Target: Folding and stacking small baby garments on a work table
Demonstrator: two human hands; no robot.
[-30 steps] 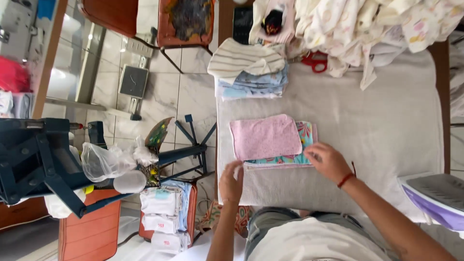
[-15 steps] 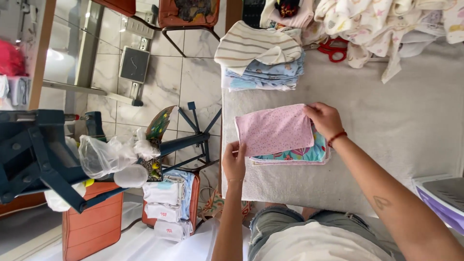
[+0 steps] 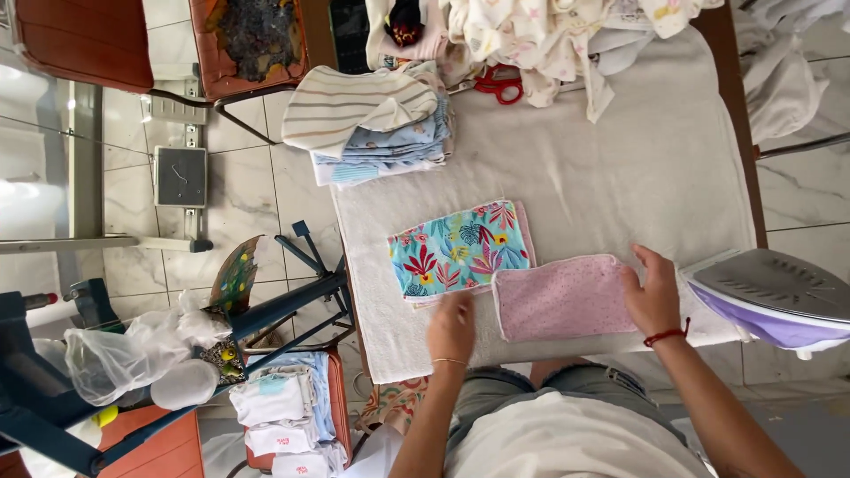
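From the head camera, looking straight down, a white towel-covered ironing board (image 3: 620, 168) fills the middle. The left hand (image 3: 452, 326) lies flat, fingers loosely spread, gripping nothing, on the board's near edge between the two cloths, just touching the small pink dotted cloth (image 3: 560, 297). The right hand (image 3: 653, 292) rests open, palm down, on that pink cloth's right end, pressing rather than grasping. Beside the pink cloth, to its left, lies a bright floral-print cloth of turquoise, red and yellow (image 3: 460, 248). A purple and grey iron (image 3: 775, 296) sits just right of the right hand. A stack of folded striped and blue garments (image 3: 376, 124) occupies the far left corner.
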